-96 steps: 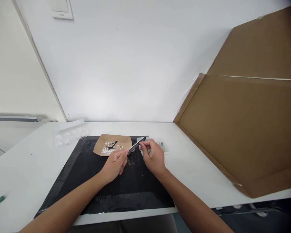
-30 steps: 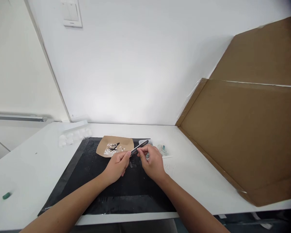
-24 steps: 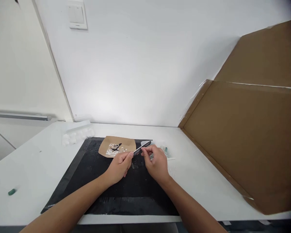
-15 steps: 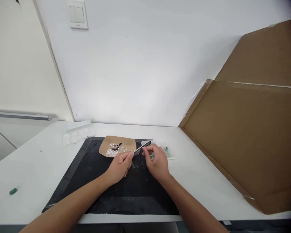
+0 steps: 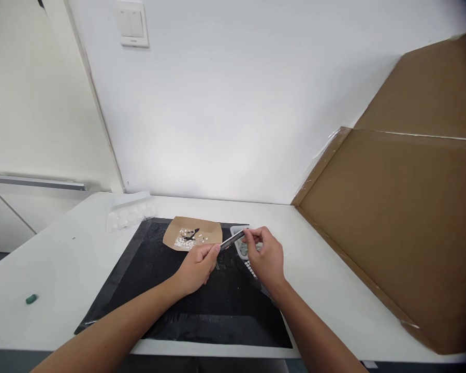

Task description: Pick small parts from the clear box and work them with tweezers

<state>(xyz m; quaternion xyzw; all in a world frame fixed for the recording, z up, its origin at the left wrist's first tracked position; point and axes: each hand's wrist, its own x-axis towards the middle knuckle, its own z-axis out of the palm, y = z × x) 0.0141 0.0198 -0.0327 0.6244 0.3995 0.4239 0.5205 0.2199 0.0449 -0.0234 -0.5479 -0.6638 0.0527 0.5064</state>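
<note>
My left hand (image 5: 197,265) is closed on the near end of a thin dark tool (image 5: 233,240), possibly a small knife or tweezers, above a black mat (image 5: 186,305). My right hand (image 5: 266,256) pinches at the tool's far end with fingers curled; what it pinches is too small to make out. Just beyond my left hand lies a brown paper piece (image 5: 192,238) with several small white bits and a dark scrap on it. A clear plastic tray (image 5: 243,248) with small greenish items shows under my right hand.
A white table (image 5: 54,269) carries the mat. A large brown cardboard sheet (image 5: 396,217) leans against the wall at the right. A white moulded plastic tray (image 5: 130,215) lies at the back left. A small green piece (image 5: 31,299) rests near the left edge.
The view has shifted slightly. Both hands have stayed on the tool over the mat, with the right hand's fingers moved a little further along it.
</note>
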